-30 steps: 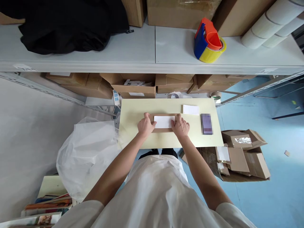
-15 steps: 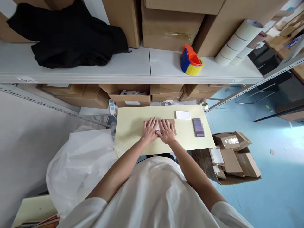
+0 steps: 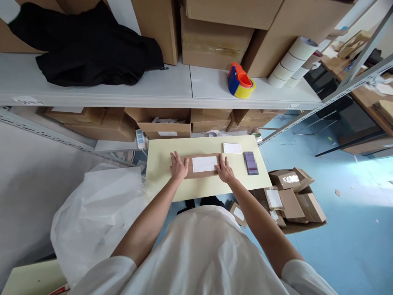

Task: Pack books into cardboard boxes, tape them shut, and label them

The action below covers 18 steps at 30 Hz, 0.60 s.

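Observation:
A flat brown cardboard box (image 3: pixel 188 171) lies lengthwise on the pale yellow table (image 3: pixel 162 149). On its top is a white label (image 3: pixel 204 164), fully in sight and lying flat. At the box's left end is my left hand (image 3: pixel 178 167), fingers spread, thumb against the cardboard. My right hand (image 3: pixel 225 170) rests at the opposite end, its fingers stretched out over the edge and its thumb near the label. A stack of white labels (image 3: pixel 232 148) sits behind the right hand. Farther right on the table is a purple item (image 3: pixel 251 163), blurred out by pixels.
A tape dispenser (image 3: pixel 241 82) with yellow tape stands on the grey shelf (image 3: pixel 147 92), near rolls of white labels (image 3: pixel 290 63) and a black garment (image 3: pixel 92 49). An open carton (image 3: pixel 303 227) full of small boxes is on the floor at right; white plastic sheeting (image 3: pixel 95 209) hangs at left.
Both hands have moved apart, from lying flat on the label in the middle to the two ends of the box. The label is now uncovered. The view has shifted slightly.

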Motion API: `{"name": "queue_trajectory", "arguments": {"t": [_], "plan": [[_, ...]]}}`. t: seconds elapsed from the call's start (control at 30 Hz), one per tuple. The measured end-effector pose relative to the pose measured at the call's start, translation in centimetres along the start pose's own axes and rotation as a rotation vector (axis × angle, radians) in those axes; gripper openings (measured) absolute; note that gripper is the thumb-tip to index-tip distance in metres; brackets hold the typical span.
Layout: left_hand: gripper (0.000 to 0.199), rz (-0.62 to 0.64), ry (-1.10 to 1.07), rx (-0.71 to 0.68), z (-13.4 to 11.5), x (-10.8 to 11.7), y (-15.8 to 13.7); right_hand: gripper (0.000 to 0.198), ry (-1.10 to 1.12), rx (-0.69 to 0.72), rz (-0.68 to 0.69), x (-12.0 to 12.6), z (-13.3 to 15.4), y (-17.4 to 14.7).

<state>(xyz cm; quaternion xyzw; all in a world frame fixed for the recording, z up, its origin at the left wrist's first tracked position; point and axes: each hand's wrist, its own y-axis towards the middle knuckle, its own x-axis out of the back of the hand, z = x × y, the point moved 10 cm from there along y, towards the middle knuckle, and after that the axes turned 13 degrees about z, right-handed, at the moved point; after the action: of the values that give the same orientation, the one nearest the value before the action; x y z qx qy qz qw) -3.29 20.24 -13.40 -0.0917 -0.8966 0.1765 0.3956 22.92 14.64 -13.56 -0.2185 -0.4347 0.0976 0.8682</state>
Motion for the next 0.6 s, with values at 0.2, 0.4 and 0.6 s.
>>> {"name": "queue_trajectory", "arguments": {"t": [0.2, 0.4, 0.6], "plan": [[0.054, 0.118, -0.355, -0.049, 2.7, -1.0, -1.7, 0.074, 0.507, 0.025, -0.029, 0.8, -2.8, -0.9], [0.053, 0.090, -0.447, -0.131, -1.1, -1.9, -3.4, 0.056, 0.833, 0.063, -0.022, 1.9, -3.7, -3.0], [0.053, 0.218, -0.406, -0.282, -13.0, -7.0, -3.9, 0.061, 0.998, 0.015, -0.363, 7.4, -13.5, -10.2]]}}
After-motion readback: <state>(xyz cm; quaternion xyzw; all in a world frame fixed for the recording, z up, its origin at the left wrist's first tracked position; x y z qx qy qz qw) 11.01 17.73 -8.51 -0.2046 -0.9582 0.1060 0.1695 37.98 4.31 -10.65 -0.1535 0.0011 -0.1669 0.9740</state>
